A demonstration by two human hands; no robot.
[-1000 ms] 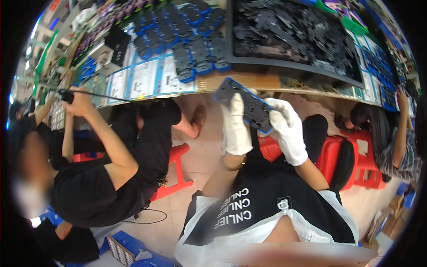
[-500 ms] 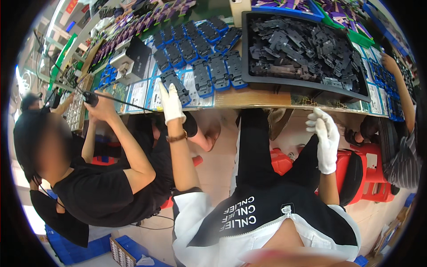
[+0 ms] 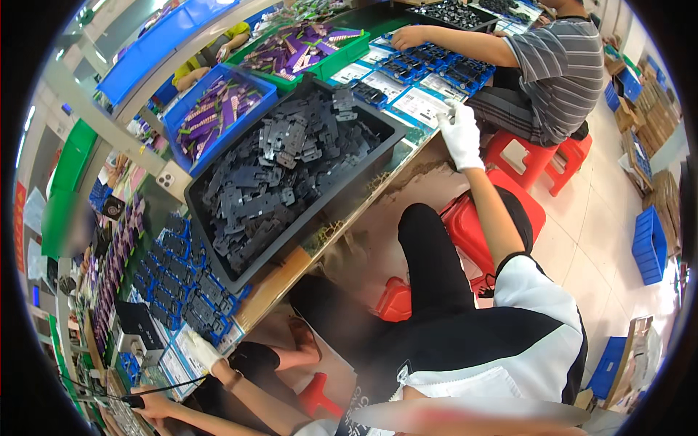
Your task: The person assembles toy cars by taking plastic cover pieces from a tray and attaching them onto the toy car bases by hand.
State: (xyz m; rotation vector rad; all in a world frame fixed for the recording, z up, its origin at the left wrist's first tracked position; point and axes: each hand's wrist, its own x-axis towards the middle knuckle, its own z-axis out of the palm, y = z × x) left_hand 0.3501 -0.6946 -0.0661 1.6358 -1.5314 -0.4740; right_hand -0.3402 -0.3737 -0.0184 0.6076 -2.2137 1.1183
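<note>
In a white glove, my left hand point(image 3: 203, 353) reaches over the table edge at the lower left, fingers stretched out beside a row of black-and-blue plastic parts point(image 3: 206, 309). I see nothing held in it. My right hand point(image 3: 461, 136), also white-gloved, is raised at the table's edge near printed sheets point(image 3: 420, 107), fingers apart and nothing visible in them. Between the two hands stands a large black tray point(image 3: 291, 251) heaped with loose black plastic pieces point(image 3: 254, 182).
Behind the tray are a blue bin point(image 3: 174, 138) and a green bin point(image 3: 356, 49) of purple parts. A co-worker in a striped shirt point(image 3: 560, 65) handles blue-framed parts at the right. Another person's hand point(image 3: 154, 401) holds a cable tool near my left hand. Red stools point(image 3: 534, 218) stand below.
The view has swung to the right, so the tray and parts now sit further left and tilted. My right hand has moved up to the table edge. My left hand stays by the assembled parts.
</note>
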